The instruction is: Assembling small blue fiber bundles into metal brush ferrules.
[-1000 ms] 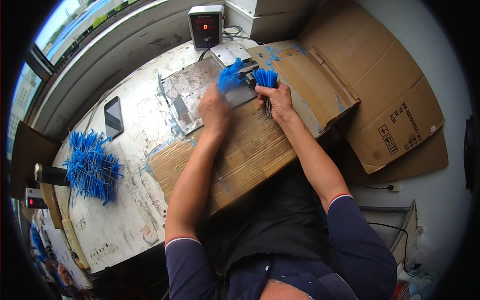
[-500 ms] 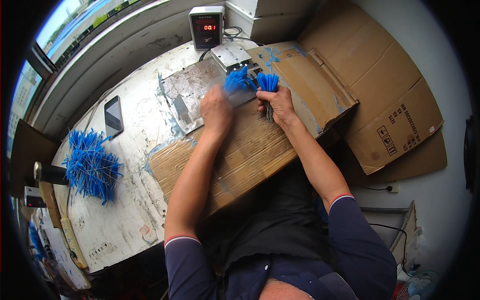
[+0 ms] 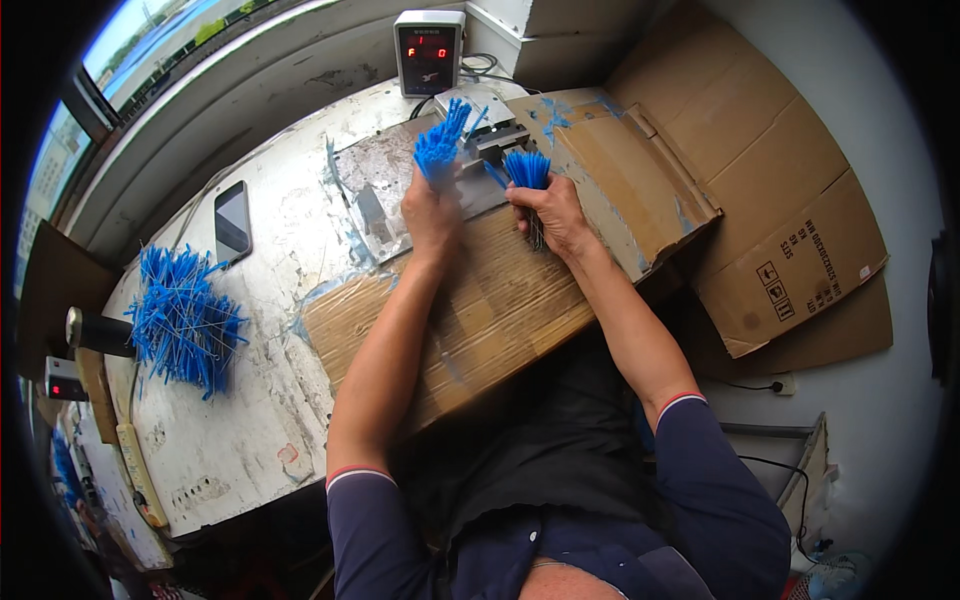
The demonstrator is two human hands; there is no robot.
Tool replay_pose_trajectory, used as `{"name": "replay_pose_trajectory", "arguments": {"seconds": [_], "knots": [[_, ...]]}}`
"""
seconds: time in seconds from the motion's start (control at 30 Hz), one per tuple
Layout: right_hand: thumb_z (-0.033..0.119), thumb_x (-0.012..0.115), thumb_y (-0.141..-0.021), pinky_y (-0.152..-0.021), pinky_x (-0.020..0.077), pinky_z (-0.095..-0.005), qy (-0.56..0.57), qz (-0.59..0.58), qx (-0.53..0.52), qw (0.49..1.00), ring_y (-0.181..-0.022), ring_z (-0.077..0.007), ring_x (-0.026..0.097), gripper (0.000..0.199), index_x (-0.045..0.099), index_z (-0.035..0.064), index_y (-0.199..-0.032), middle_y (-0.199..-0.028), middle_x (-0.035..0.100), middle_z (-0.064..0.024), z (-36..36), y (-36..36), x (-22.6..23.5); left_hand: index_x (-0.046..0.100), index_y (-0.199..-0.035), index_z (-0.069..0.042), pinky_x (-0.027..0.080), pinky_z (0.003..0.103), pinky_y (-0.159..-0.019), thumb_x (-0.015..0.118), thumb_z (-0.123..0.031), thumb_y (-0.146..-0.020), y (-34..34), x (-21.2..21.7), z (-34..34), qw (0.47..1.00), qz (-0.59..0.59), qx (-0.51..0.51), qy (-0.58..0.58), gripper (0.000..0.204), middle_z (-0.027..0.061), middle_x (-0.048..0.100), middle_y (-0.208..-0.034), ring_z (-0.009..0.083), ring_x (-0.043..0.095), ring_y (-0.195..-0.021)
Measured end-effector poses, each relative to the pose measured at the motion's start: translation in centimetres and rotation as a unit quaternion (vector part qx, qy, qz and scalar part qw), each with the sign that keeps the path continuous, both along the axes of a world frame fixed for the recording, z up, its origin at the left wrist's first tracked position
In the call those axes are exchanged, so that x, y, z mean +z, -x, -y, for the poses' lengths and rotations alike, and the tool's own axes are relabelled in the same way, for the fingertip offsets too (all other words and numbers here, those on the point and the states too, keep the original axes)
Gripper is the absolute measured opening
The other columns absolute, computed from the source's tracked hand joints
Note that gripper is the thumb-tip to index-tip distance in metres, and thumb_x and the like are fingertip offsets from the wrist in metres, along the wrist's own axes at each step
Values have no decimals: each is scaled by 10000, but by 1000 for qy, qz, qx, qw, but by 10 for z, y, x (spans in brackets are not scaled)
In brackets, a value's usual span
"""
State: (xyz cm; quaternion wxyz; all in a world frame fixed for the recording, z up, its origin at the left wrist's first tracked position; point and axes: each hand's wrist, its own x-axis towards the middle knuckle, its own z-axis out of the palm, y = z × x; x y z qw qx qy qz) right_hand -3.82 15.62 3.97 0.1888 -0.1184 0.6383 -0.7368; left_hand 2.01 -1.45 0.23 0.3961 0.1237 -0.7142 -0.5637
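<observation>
My left hand [image 3: 432, 215] is closed round a bunch of blue-sleeved wires [image 3: 440, 145], its blue ends fanning up beside the metal device. To the right, my right hand [image 3: 556, 215] grips a second bunch of blue-sleeved wires [image 3: 528, 168], blue ends upward and thin wire tails hanging below the fist. One blue piece [image 3: 495, 175] slants out from the right bunch towards the device. Just beyond both hands stands the small metal device [image 3: 495, 140], partly hidden by the left bunch. A loose heap of the same blue-sleeved wires [image 3: 185, 320] lies at the left of the table.
Behind the device is a display box [image 3: 430, 55] with red lit characters. A phone [image 3: 232, 222] lies on the white worktable [image 3: 270, 400]. Flattened cardboard [image 3: 450, 340] covers the near edge, and a cardboard box [image 3: 620, 170] stands right. A dark cylinder [image 3: 100, 335] is beside the heap.
My left hand's bunch has moved left and up, away from the right bunch. The red characters on the display have changed. My right hand stays nearly in place, still gripping.
</observation>
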Motion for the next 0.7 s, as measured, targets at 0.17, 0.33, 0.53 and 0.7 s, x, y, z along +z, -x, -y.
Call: {"name": "replay_pose_trajectory", "arguments": {"seconds": [0.17, 0.33, 0.53, 0.7], "knots": [[28, 770, -803, -452, 475, -259, 24, 16, 58, 998, -527, -128, 588, 185, 644, -10, -934, -721, 630, -52, 12, -13, 2, 683, -1065, -61, 506, 304, -610, 616, -143, -985, 0, -2, 2, 995, 11, -84, -51, 133, 52, 716, -792, 131, 668, -680], [9, 763, -802, -468, 486, -270, 49, 29, 47, 997, -545, -136, 598, 184, 646, -9, -942, -724, 632, -53, 15, -22, -1, 697, -1071, -46, 487, 281, -589, 638, -165, -1005, 4, -7, -2, 998, 11, -48, -25, 148, 29, 709, -805, 85, 625, -658], [-8, 758, -798, -491, 491, -272, 73, 19, 49, 996, -554, -135, 599, 190, 651, -11, -955, -733, 634, -46, 9, -30, -2, 631, -1183, -80, 533, 396, -668, 643, -133, -981, 1, 3, -14, 985, -1, 73, 157, 209, 131, 710, -841, 266, 714, -747], [-15, 759, -792, -470, 466, -242, 44, 7, 19, 999, -534, -118, 585, 176, 661, -11, -938, -741, 640, -43, 7, -28, -2, 621, -1163, -80, 536, 396, -659, 622, -126, -988, 3, -8, -7, 988, 30, 60, 141, 181, 126, 718, -834, 265, 716, -731]]}}
